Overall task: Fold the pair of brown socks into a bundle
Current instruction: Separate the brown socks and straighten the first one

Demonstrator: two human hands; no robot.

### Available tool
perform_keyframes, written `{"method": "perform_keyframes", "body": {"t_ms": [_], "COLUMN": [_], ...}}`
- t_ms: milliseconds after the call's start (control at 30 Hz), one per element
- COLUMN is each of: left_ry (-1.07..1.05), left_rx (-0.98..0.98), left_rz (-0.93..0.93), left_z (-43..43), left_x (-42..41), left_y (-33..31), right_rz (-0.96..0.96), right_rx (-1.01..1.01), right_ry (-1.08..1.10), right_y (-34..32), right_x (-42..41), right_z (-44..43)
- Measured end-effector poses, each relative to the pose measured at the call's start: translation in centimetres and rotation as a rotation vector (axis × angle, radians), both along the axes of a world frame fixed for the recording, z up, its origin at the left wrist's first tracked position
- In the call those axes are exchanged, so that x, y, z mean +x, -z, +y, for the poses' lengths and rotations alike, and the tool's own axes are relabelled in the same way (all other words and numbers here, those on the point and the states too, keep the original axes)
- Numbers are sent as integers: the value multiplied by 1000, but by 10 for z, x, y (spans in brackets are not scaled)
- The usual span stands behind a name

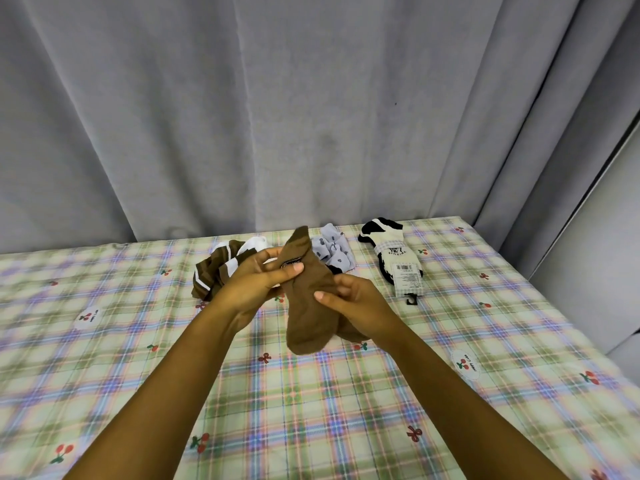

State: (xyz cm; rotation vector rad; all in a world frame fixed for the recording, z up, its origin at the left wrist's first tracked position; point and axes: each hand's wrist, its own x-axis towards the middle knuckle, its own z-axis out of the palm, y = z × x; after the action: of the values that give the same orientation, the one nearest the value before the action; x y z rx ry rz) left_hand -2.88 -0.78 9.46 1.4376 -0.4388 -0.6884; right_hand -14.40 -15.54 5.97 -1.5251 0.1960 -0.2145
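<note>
The brown socks (310, 299) are held up above the bed, stacked lengthwise, one end pointing up toward the curtain and the other hanging down. My left hand (258, 278) grips them from the left near the upper part, thumb across the front. My right hand (349, 299) pinches them from the right at the middle, and a second brown layer shows behind my right wrist.
The bed sheet (311, 410) is plaid with cherry prints. Behind my hands lie brown-and-white striped socks (221, 268), pale blue socks (332, 252) and a packaged black-and-cream pair (394, 254). A grey curtain (277, 116) hangs behind the bed; its right edge drops off.
</note>
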Motion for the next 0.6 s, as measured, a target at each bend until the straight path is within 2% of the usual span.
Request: {"method": "perform_keyframes", "body": {"t_ms": [133, 267, 400, 467, 600], "left_ry": [-116, -152, -117, -93, -10], "left_rx": [-127, -190, -141, -79, 81], "left_rz": [79, 71, 28, -18, -221], "left_z": [1, 0, -1, -3, -6], "left_x": [6, 6, 2, 0, -7], "left_y": [-1, -1, 0, -1, -1], "right_rz": [11, 81, 116, 84, -41], "right_rx": [-1, 17, -90, -146, -60], "right_ry": [-2, -45, -105, -63, 77], "right_y": [3, 1, -5, -10, -21], "right_x": [-4, -7, -8, -7, -2], "right_z": [0, 1, 7, 9, 12]}}
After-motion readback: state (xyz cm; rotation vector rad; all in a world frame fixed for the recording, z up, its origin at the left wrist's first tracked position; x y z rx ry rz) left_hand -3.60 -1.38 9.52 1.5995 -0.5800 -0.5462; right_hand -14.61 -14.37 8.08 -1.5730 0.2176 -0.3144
